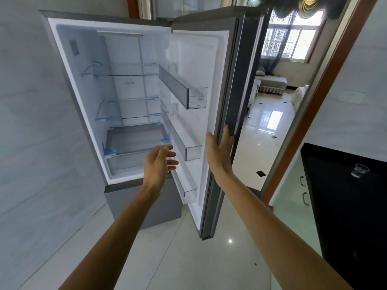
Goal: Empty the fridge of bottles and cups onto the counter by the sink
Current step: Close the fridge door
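Seemingly the fridge (88, 80) holds no bottle or cup, with one clear cup (359, 170) on the black bench (345, 206), so shut the door (194, 59): push evenly with the flat, empty right hand (219, 151) at its edge, first drawing the slack-fingered, empty left hand (159, 164) clear of the door bins (180, 141).

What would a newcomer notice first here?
The wide-open fridge in the centre, its glass shelves and door bins showing no bottles or cups. The right hand rests against the door edge; the left hand hovers open before the lower bins. A clear cup stands on the black counter, far right.
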